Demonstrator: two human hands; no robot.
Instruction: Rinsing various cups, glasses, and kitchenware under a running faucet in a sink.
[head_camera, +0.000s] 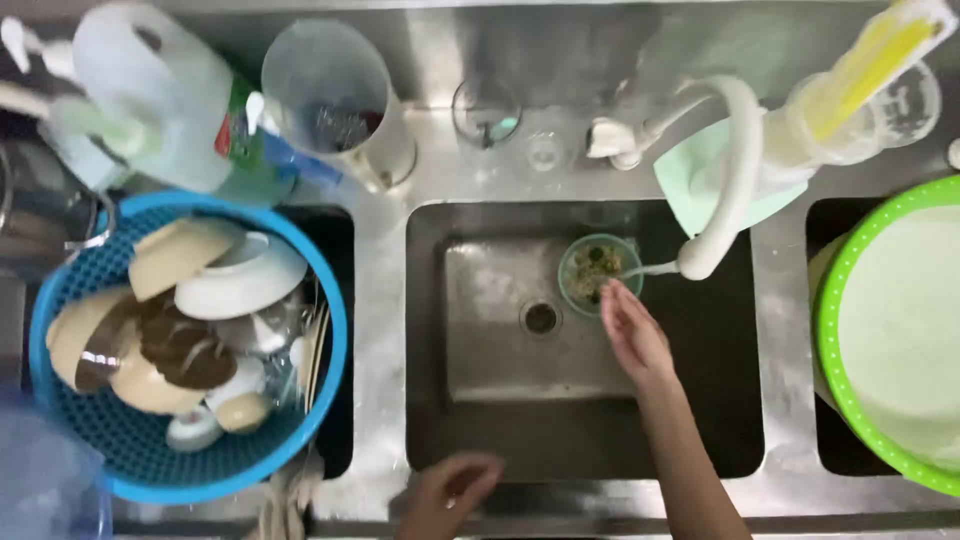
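Observation:
A small glass bowl (598, 270) with greenish scraps inside sits in the steel sink (470, 400), under water running from the white tap spout (722, 190). My right hand (632, 335) reaches into the sink and its fingertips touch the near rim of the bowl. My left hand (452, 492) rests on the front edge of the sink with fingers loosely curled and nothing in it. The drain (540, 318) lies just left of the bowl.
A blue basket (330, 300) at the left holds bowls, cups and chopsticks. A green basket (835, 330) stands at the right. Behind the sink are a clear jug (335, 100), glasses (486, 112), a detergent bottle (160, 100) and a pale green cloth (690, 175).

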